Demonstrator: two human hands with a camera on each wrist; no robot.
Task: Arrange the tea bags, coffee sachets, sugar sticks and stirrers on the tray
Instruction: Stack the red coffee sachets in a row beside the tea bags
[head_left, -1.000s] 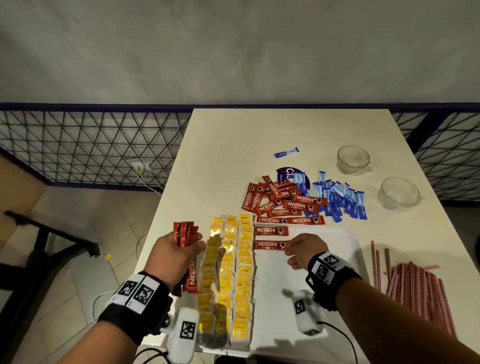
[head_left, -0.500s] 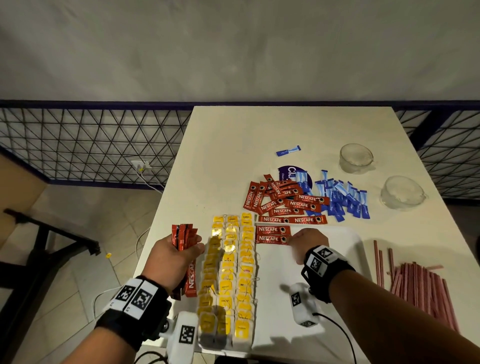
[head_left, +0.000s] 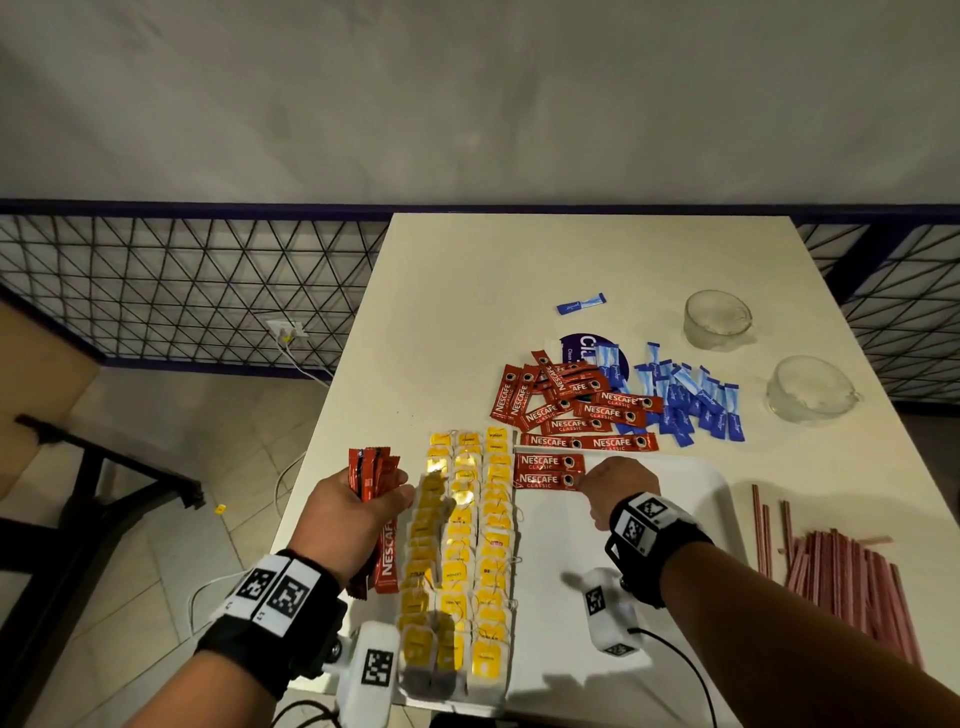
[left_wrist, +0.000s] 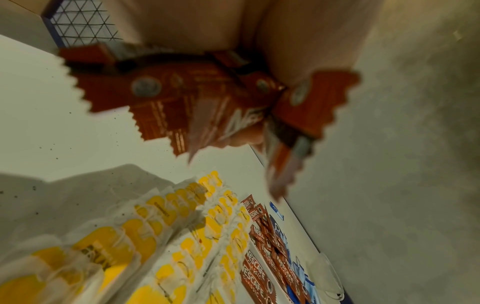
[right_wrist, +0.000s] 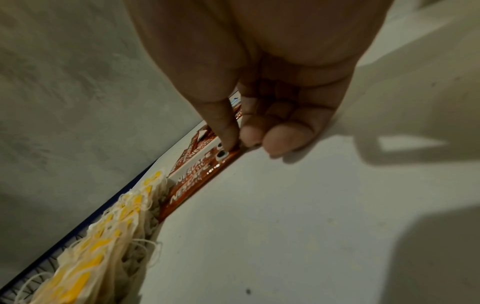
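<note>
While the left hand grips a bundle of Nescafe sachets upright beside the tray's left edge, the right hand rests on the white tray, fingers curled, thumb tip touching the right end of the nearer of two placed Nescafe sachets. Left of these lie three columns of yellow-tagged tea bags. Beyond the tray sit loose red sachets and blue sugar sticks; pink stirrers lie right.

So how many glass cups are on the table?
2. One glass cup sits at the far right of the table; the other cup is nearer, by the right edge. None seem hidden.
</note>
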